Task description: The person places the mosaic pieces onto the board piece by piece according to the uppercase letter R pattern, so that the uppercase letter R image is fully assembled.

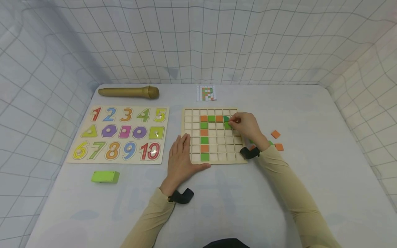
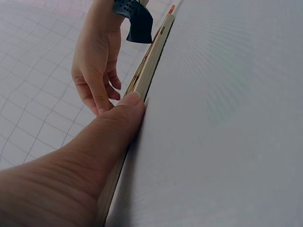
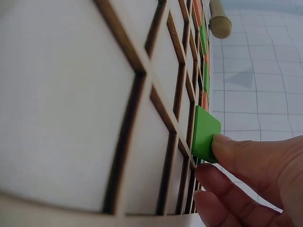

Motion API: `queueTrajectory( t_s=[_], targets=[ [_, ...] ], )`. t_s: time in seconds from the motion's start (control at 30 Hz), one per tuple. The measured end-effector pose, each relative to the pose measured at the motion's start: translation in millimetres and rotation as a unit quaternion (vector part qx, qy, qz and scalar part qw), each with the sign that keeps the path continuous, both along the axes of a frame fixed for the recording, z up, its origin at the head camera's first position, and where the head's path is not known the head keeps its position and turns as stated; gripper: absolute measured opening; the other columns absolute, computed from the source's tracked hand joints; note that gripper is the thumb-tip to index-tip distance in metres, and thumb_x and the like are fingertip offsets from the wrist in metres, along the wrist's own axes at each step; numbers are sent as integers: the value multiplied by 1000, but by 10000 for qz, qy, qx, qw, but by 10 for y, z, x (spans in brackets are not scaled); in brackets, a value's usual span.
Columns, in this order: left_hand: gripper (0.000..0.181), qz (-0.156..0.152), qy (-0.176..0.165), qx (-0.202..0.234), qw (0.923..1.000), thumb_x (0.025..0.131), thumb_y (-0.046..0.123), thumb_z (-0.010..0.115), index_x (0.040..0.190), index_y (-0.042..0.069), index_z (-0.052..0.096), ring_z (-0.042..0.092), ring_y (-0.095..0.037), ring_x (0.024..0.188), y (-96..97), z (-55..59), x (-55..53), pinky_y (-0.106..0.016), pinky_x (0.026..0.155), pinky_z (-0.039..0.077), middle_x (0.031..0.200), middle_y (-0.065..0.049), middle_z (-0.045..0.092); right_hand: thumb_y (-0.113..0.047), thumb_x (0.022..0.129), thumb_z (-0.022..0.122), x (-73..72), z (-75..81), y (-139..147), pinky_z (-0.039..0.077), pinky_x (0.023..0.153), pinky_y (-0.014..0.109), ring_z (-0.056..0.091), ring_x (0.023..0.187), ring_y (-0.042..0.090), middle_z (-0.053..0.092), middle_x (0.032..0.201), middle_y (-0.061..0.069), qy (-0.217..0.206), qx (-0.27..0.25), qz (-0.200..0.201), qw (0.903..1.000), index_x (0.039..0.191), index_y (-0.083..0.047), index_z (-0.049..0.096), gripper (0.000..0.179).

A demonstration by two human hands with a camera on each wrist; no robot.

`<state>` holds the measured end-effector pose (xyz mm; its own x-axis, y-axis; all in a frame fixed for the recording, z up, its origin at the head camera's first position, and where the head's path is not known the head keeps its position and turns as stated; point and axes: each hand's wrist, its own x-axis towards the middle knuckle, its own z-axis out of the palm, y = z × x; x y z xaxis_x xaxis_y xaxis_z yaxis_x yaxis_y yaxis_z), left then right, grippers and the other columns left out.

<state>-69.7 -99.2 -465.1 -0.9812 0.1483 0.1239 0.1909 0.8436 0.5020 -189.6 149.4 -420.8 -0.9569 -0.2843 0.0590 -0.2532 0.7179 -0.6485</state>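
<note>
A square wooden grid board (image 1: 221,140) lies on the table in front of me. Orange and green tiles fill one column of it and part of a row near the top. My right hand (image 1: 246,125) pinches a green square tile (image 3: 207,135) between thumb and fingers, tilted at the board's upper right. Just above that tile in the head view is a darker green piece (image 1: 226,118) in the row's end cell. My left hand (image 1: 183,160) rests at the board's lower left corner, fingers extended along the left side and thumb (image 2: 128,106) against the front edge.
Several loose orange tiles (image 1: 275,134) and green ones lie right of the board, partly behind the right wrist. A number puzzle board (image 1: 165,137), a gold microphone-shaped object (image 1: 128,92) and a green block (image 1: 104,176) are at left. A small pattern card (image 1: 206,93) lies behind the grid.
</note>
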Motion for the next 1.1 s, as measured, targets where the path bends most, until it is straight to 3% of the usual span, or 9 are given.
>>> queueTrajectory(
  t_s=[0.87, 1.1],
  targets=[
    [121, 6, 123, -43, 9999, 61, 66, 77, 149, 2, 23, 10, -31, 141, -1, -34, -11, -46, 111, 12, 152, -14, 23, -15, 88, 69, -16, -15, -7, 47, 67, 39, 59, 78, 26, 65, 85, 10, 67, 164, 152, 9997, 88, -3, 72, 12],
    [121, 21, 35, -67, 10000, 62, 66, 76, 149, 3, 22, 8, -31, 141, 1, -33, -12, -46, 111, 11, 152, -13, 22, -17, 88, 69, -23, -11, 1, 46, 67, 37, 58, 78, 24, 65, 87, 8, -144, 230, 157, 9995, 90, -5, 71, 13]
  ],
)
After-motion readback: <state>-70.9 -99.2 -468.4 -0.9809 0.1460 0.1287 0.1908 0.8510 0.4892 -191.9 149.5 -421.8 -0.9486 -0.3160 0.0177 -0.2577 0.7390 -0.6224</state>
